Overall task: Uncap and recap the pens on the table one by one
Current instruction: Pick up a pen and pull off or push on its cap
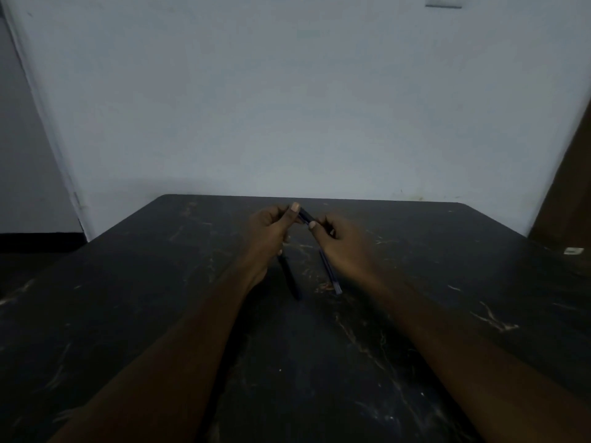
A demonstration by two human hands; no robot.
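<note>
Both my hands are raised over the far middle of the dark table. My left hand and my right hand pinch the two ends of one dark pen, which spans the gap between my thumbs. I cannot tell whether its cap is on or off. Two other pens lie on the table under my hands: a black pen on the left and a blue pen with a clear end on the right. Their upper ends are hidden behind my hands.
A pale wall rises right behind the table's far edge. A small white object lies near the right edge. A brown door or panel stands at the right. The light is dim.
</note>
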